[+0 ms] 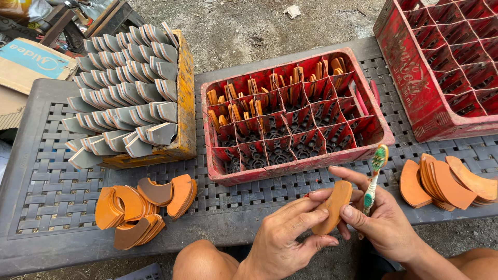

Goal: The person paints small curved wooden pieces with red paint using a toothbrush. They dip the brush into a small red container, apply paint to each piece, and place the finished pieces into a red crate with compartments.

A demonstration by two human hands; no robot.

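Woven table [52,171], fingers [306,217] pinching leather piece [333,206]

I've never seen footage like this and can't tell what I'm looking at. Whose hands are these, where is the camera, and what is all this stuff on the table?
The camera sits on a person's head and looks down, so the two bare hands are that person's own. The left hand holds a curved orange-brown leather-like piece; the right hand touches it too and grips a toothbrush. They work over a grey woven-pattern plastic table. On it lie a red compartment crate partly filled with similar pieces standing on edge, a second red crate, a yellow crate packed with grey curved pieces, and loose piles of the orange pieces at left and right.
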